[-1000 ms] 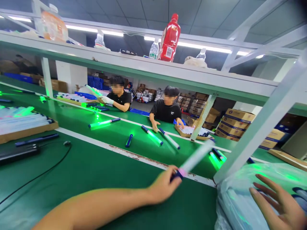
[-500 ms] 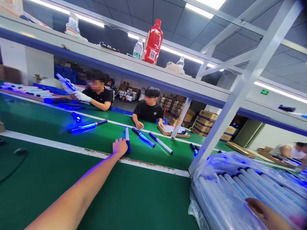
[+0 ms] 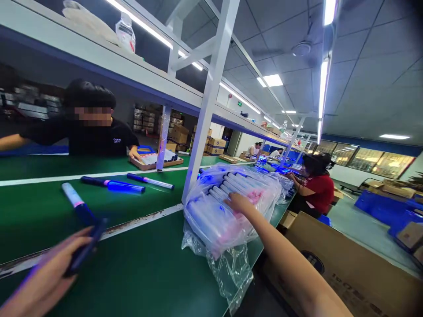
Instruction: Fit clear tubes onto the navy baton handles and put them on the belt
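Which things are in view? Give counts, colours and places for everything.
Table: one, green, foreground.
Loose light sticks: three, dark handles, one tube blue, left on table.
Plastic bag: one, clear, centre.
Bagged sticks: many, whitish and pink, inside it.
Tray: one, brown, far side.
Shelf: one, white, overhead.
Posts: several, white, along shelf.
Bottles: at least two, clear, on shelf.
Cloth: one, beige, on shelf.
Cartons: several, brown, behind and lower right.
Bins: several, blue, right.
Lights: several, white, above.
Workers: at least four, black top opposite, red top right, others distant.
Dark object: one, blurred, lower left.
Left hand: one, bare, around dark object.
Right hand: one, bare, on bagged sticks; grip unclear.
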`<control>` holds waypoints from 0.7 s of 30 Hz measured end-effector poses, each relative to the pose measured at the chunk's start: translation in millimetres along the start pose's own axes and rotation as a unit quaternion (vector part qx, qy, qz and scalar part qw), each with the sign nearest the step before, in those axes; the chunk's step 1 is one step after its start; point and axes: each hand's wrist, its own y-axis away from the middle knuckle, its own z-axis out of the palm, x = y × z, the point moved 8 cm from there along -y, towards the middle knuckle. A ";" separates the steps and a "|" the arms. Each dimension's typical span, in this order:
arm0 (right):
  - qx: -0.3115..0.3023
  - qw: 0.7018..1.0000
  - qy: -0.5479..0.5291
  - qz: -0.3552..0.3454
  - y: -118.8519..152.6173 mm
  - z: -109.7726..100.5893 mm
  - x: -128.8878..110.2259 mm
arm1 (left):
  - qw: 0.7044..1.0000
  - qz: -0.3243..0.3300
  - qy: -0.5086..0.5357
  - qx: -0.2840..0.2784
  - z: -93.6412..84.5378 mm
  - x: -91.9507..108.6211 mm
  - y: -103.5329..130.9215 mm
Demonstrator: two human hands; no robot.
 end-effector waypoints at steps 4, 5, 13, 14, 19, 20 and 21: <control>0.038 0.996 -0.076 -0.023 11.0 -10.5 -3.5 | 0.975 -0.030 0.118 -0.184 58.8 -35.7 81.0; 0.065 0.992 -0.103 -0.021 15.7 -20.3 -2.4 | 0.970 -0.013 0.115 -0.215 68.2 -36.6 95.8; 0.054 0.655 -0.737 -0.158 98.4 -69.5 -116.6 | 0.946 0.045 0.051 -0.316 87.8 -50.2 120.0; 0.004 0.576 -0.801 -0.163 108.8 -61.1 -145.8 | 0.946 0.049 0.033 -0.319 87.0 -53.0 121.4; -0.095 0.386 -0.917 -0.043 119.1 7.4 -233.8 | 0.933 0.079 -0.039 -0.349 85.6 -61.3 132.3; -0.099 0.358 -0.928 -0.022 118.3 19.7 -238.6 | 0.931 0.080 -0.048 -0.352 86.4 -62.9 133.3; -0.106 0.334 -0.937 -0.009 118.3 29.8 -240.9 | 0.930 0.080 -0.056 -0.354 87.7 -64.4 133.5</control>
